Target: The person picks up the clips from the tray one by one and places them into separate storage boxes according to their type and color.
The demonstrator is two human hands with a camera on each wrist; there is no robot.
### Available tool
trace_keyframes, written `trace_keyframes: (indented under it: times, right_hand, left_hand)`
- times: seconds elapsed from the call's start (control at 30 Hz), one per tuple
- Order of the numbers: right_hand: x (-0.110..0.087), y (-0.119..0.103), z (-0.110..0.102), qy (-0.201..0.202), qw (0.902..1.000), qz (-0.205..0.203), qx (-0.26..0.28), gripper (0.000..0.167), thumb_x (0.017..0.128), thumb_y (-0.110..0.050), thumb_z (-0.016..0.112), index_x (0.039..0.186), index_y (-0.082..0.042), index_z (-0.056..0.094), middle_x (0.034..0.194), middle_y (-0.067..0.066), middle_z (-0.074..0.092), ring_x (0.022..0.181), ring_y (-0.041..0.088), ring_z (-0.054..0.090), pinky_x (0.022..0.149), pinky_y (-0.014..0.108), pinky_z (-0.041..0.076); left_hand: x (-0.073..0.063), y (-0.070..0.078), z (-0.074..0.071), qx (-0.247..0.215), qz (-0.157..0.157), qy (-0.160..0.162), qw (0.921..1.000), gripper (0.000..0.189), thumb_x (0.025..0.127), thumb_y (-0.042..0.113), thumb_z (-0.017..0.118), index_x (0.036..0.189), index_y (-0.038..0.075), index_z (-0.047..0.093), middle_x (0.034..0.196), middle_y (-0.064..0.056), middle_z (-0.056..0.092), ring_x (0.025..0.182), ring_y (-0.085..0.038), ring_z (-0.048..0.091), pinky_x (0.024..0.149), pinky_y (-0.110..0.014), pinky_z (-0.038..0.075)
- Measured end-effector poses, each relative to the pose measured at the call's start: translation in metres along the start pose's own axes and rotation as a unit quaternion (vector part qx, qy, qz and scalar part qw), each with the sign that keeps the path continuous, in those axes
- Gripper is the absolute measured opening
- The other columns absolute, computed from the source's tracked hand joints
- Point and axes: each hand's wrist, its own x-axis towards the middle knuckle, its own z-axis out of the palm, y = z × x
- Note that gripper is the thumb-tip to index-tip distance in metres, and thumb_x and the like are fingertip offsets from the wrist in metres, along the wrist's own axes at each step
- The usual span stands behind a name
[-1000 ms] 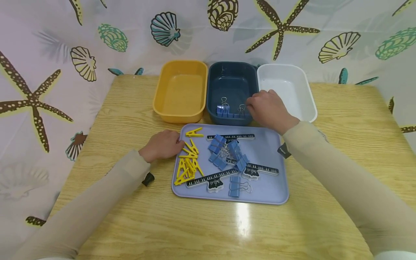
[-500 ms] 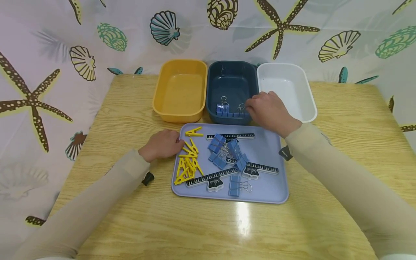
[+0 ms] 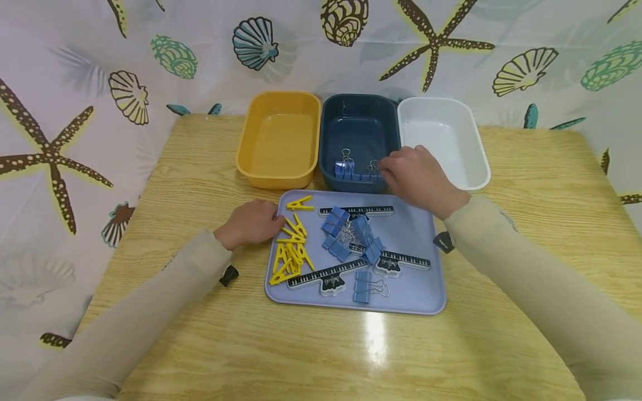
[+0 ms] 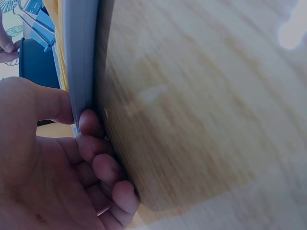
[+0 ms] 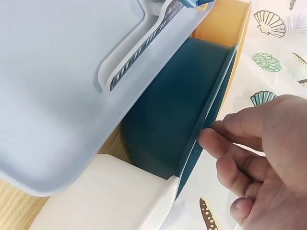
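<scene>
My left hand holds the left rim of the lilac tray; in the left wrist view, the thumb lies on one side of the rim and curled fingers on the other. My right hand reaches over the front right corner of the dark blue bin, fingers curled beside upright wire handles. It seems to pinch a blue binder clip, largely hidden by the hand and wall. Another binder clip stands in that bin. The tray carries yellow clothespins, blue binder clips and piano-keyboard clips.
Left of the dark blue bin stands a yellow bin, and to its right a white bin. All rest on a wooden table behind the tray. A shell-patterned cloth hangs beyond the table's back edge.
My right hand has sunk slightly toward the front of the dark blue bin. The left hand and the tray's contents stay as they were.
</scene>
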Motion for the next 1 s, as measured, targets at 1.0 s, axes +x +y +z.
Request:
trace_keyframes:
  times: [1.0]
  right_hand:
    - [-0.017, -0.009, -0.003, 0.002, 0.9985, -0.022, 0.049, 0.013, 0.09, -0.012, 0.063, 0.097, -0.006, 0.072, 0.09, 0.009, 0.072, 0.083, 0.025, 0.066, 0.075, 0.04, 0.048]
  left_hand:
    - [0.0, 0.001, 0.0, 0.001, -0.004, -0.004, 1.0, 0.038, 0.096, 0.031, 0.043, 0.061, 0.016, 0.044, 0.058, 0.002, 0.043, 0.051, -0.014, 0.043, 0.047, -0.026, 0.03]
